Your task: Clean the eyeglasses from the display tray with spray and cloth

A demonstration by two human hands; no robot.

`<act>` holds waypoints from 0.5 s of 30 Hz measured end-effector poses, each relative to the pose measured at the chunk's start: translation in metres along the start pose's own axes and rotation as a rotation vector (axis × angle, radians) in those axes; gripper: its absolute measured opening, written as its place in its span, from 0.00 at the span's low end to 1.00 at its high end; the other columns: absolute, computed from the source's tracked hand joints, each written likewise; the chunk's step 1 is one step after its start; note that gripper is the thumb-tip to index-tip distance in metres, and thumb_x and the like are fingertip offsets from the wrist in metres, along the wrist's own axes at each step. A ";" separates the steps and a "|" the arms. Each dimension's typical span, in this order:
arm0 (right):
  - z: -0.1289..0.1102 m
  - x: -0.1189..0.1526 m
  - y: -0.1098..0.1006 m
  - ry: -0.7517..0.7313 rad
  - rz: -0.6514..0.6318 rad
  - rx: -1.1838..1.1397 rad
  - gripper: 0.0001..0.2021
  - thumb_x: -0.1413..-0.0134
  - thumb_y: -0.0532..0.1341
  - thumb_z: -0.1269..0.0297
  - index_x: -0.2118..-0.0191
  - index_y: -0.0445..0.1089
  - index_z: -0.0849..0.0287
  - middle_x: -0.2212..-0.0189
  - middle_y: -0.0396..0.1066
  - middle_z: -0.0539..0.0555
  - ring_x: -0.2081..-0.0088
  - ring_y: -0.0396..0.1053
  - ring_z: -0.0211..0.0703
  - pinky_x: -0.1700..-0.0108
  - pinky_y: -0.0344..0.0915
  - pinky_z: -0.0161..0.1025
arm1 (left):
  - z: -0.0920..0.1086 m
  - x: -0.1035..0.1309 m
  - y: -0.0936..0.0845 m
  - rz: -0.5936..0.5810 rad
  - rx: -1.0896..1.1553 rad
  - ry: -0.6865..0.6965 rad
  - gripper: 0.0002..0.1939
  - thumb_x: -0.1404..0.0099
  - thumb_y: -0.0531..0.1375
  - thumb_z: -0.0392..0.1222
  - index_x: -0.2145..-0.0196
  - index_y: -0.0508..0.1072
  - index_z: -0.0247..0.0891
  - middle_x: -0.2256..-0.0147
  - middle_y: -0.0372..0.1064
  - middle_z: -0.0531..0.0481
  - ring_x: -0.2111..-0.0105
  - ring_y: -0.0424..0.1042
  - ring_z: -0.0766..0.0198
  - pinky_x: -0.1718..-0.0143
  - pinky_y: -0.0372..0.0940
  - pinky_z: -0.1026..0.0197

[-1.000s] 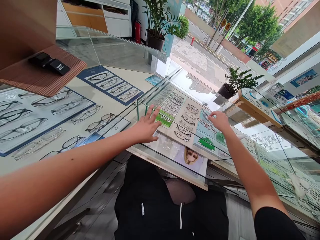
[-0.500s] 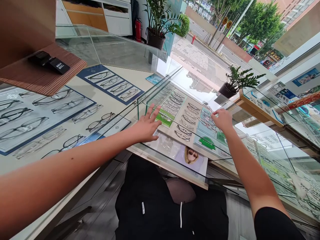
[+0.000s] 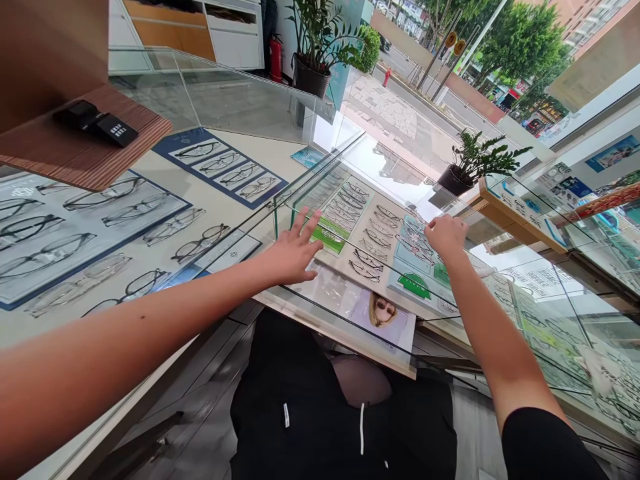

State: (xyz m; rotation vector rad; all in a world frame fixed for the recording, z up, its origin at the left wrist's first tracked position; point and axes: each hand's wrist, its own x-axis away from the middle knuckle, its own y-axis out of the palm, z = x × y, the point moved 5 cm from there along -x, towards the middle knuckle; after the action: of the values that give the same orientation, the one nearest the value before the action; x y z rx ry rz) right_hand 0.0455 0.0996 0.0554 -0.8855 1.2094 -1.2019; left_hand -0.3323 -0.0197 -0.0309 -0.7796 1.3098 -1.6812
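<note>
My left hand lies with fingers spread at the left edge of a glass showcase top, near a green card inside. My right hand is closed, its fingers curled together over the right part of the showcase; whatever they hold, if anything, is hidden. Close to its fingertips are eyeglasses on a light blue display board with a green half-round label. Left of that board, several pairs of eyeglasses lie in a column. More frames stand in a rack above the green card.
On the left counter lie a blue-edged tray of eyeglasses, a smaller blue tray and loose glasses. A wooden stand holds a black device. A potted plant stands at the far right, and a poster lies below the glass.
My right hand has shifted very slightly to the right, its fingers turning inward and closing more. My left hand stays in place on the glass.
</note>
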 end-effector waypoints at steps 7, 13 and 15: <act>-0.018 0.010 -0.030 -0.014 0.084 -0.050 0.12 0.36 0.57 0.62 0.59 0.78 0.59 0.49 0.75 0.66 0.45 0.66 0.65 0.41 0.58 0.60 | 0.001 0.000 -0.001 -0.013 0.000 -0.005 0.31 0.39 0.71 0.49 0.40 0.77 0.34 0.20 0.20 0.32 0.24 0.25 0.16 0.39 0.63 0.24; -0.076 0.106 -0.053 -0.329 -0.360 -0.493 0.20 0.30 0.56 0.47 0.70 0.67 0.53 0.73 0.72 0.52 0.70 0.66 0.46 0.66 0.57 0.42 | 0.001 0.001 0.000 -0.007 0.001 -0.006 0.32 0.40 0.71 0.49 0.39 0.77 0.35 0.20 0.22 0.34 0.24 0.23 0.16 0.38 0.62 0.23; -0.091 0.139 -0.038 -0.397 -0.550 -0.478 0.21 0.31 0.57 0.48 0.73 0.64 0.53 0.77 0.69 0.49 0.73 0.64 0.43 0.69 0.53 0.40 | -0.001 0.001 0.001 -0.008 -0.002 -0.011 0.32 0.39 0.71 0.48 0.39 0.77 0.36 0.20 0.22 0.36 0.24 0.22 0.17 0.38 0.61 0.23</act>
State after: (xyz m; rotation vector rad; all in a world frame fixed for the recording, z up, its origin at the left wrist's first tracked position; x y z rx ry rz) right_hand -0.0593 -0.0344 0.0469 -1.8107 0.9607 -1.0873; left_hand -0.3330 -0.0206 -0.0322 -0.7950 1.3026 -1.6794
